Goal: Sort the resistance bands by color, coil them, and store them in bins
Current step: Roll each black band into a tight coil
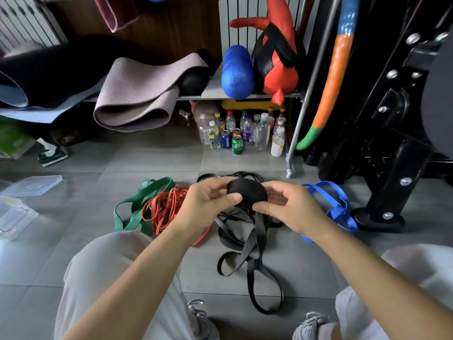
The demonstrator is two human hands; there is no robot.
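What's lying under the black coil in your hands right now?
Loose black bands lie below the black coil on the tiled floor. The left hand and right hand hide what lies directly beneath.

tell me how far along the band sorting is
Sorting looks mostly done: green bands, red bands and blue bands lie grouped by colour on the floor. In hand: the left hand and right hand hold a black coil, its tail trailing loose. Left: coiling the other colours; the clear bins show no bands yet.
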